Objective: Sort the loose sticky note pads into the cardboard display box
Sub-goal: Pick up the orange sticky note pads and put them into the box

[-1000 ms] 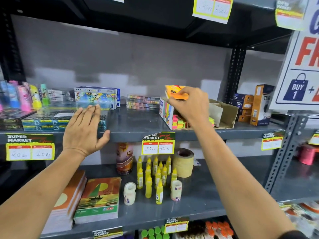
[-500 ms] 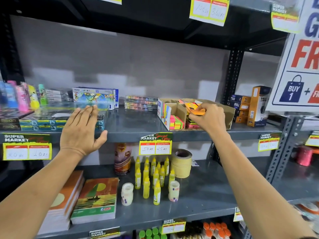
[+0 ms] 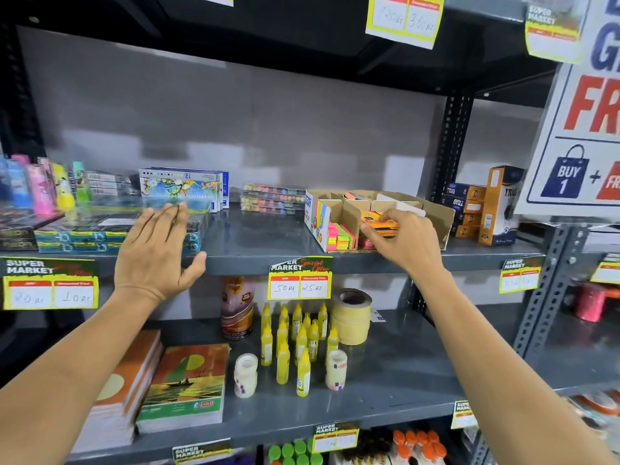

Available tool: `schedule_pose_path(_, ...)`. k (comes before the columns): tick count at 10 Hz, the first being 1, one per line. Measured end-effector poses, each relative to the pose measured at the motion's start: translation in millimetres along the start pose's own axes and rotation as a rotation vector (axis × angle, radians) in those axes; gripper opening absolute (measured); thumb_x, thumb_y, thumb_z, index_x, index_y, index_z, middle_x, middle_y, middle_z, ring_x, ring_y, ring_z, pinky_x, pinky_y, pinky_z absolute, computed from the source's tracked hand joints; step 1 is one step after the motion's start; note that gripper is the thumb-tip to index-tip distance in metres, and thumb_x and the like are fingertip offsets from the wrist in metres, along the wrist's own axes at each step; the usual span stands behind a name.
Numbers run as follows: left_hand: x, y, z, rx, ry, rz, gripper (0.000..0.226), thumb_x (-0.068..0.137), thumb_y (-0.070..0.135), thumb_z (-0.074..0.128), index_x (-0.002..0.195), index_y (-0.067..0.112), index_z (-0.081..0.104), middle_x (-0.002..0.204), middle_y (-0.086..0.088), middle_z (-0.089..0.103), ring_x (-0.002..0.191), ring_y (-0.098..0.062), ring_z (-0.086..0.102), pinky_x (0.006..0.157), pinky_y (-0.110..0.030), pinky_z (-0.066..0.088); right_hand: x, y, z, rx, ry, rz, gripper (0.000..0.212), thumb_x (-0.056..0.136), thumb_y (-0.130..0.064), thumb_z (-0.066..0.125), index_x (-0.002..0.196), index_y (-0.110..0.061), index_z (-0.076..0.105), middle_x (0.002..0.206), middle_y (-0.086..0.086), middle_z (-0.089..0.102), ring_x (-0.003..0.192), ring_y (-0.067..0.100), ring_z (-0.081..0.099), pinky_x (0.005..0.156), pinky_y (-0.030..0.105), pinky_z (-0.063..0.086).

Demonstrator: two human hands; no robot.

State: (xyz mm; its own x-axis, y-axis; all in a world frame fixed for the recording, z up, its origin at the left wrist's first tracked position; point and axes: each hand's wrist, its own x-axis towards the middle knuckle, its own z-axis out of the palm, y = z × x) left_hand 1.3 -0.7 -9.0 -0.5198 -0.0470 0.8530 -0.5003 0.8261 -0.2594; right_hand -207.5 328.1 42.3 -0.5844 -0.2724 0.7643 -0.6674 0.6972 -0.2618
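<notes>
A cardboard display box (image 3: 439, 216) with inner dividers stands on the upper grey shelf, right of centre. Pink, green and yellow sticky note pads (image 3: 340, 234) fill its front left compartment. My right hand (image 3: 407, 238) reaches into the box's front middle section, fingers closed on an orange sticky note pad (image 3: 380, 223) held low inside the box. My left hand (image 3: 157, 253) hovers open, fingers spread, over the shelf edge to the left and holds nothing.
Flat teal packs (image 3: 110, 234) and colour boxes (image 3: 183, 189) lie behind my left hand. Stacked clear cases (image 3: 271, 198) sit left of the box, orange and blue cartons (image 3: 483, 206) right of it. Glue bottles (image 3: 295, 340), tape rolls (image 3: 350, 313) and notebooks (image 3: 181, 387) fill the lower shelf.
My right hand has carried the orange pad from above the box's left edge down into the box. My left hand has stayed in place.
</notes>
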Motion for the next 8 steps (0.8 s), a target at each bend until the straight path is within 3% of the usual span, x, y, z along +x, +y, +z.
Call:
schedule_pose_path(1,0.4,-0.2,0.3,-0.003,-0.004,0.000,0.075,0.090,0.047,0.031,0.135,-0.011,0.047,0.128,-0.033,0.055,0.117,-0.046,0.053,0.118,-0.033,0.011,-19.2,2.2,-1.7,0.064,0.104,-0.053,0.053,0.087,-0.051,0.061,0.123,-0.012,0.061,0.127,0.015,0.060,0.122,0.033,0.052,0.095,0.039,0.044)
schedule_pose_path(2,0.4,-0.4,1.7,-0.007,0.010,-0.002,0.075,0.090,0.047,0.031,0.135,-0.011,0.047,0.128,-0.033,0.055,0.117,-0.045,0.053,0.118,-0.034,0.012,-46.9,6.6,7.0,0.046,0.108,-0.080,0.071,0.088,-0.061,0.048,0.144,-0.019,0.042,0.152,0.014,0.036,0.143,0.031,0.029,0.108,0.041,0.034)
schedule_pose_path(4,0.7,0.9,4.4,-0.025,0.075,0.009,0.073,0.090,0.046,0.031,0.133,-0.010,0.049,0.124,-0.031,0.057,0.112,-0.044,0.056,0.110,-0.046,0.031,-77.1,18.1,39.0,0.016,0.045,-0.132,0.082,0.090,-0.069,0.027,0.154,-0.019,0.015,0.161,0.010,0.011,0.148,0.017,0.001,0.120,0.043,0.018)
schedule_pose_path(6,0.7,0.1,6.1,-0.020,0.124,0.016,0.074,0.090,0.047,0.030,0.134,-0.010,0.048,0.124,-0.032,0.057,0.113,-0.044,0.055,0.113,-0.042,0.027,-72.6,14.8,48.3,-0.014,-0.009,-0.111,0.085,0.089,-0.071,0.019,0.155,-0.017,0.010,0.162,0.009,0.003,0.150,0.023,0.000,0.121,0.042,0.009)
schedule_pose_path(8,1.8,0.5,5.5,-0.032,0.063,0.010,0.075,0.089,0.047,0.030,0.134,-0.010,0.048,0.125,-0.032,0.057,0.115,-0.043,0.055,0.113,-0.044,0.027,-72.7,14.9,49.4,0.004,0.002,-0.118,0.084,0.090,-0.070,0.019,0.155,-0.019,0.007,0.162,0.009,0.000,0.150,0.022,-0.003,0.121,0.043,0.008)
